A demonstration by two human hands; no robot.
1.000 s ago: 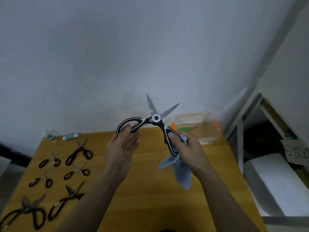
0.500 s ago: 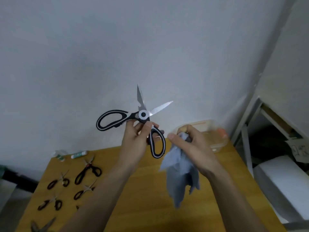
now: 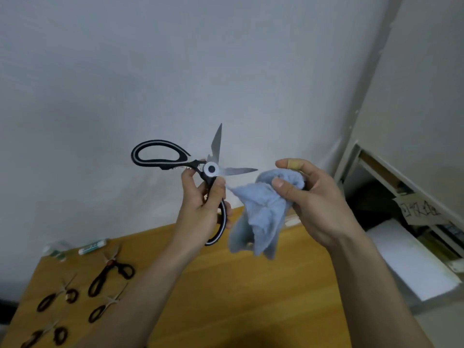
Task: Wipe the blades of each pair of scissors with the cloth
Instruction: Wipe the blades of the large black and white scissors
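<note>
I see my left hand (image 3: 200, 209) raised above the wooden table (image 3: 288, 285), its fingers and thumb curled round the lower handle of the large black-and-white scissors (image 3: 198, 169), gripping just beneath the white pivot disc. The scissors are spread wide: one blade points almost straight up against the pale wall (image 3: 175, 71), the other runs nearly level to the right, and the free handle loop sticks out to the upper left, clear of my fingers. My right hand (image 3: 308, 197) is just to the right of them, at about the same height, pinching a bunched light blue cloth (image 3: 261, 217) between thumb and forefinger, with the rest of the fabric hanging down in loose folds below my palm. The tip of the level blade sits very near the top of the cloth; I cannot tell whether it touches the fabric or only overlaps it from this angle. A corner of the cloth reaches left to my left thumb, beside the lower handle. The two hands are close but apart, with only the cloth and blade between them. On the table's left part, well below and apart from my hands, lie several smaller dark-handled scissors (image 3: 110, 275), flat and scattered in a loose group, and near the table's far edge rest a small white tube (image 3: 91, 246) and a blurred greenish item I cannot make out. At the right stands a pale shelf unit (image 3: 401, 172) holding a white block (image 3: 411, 262).
</note>
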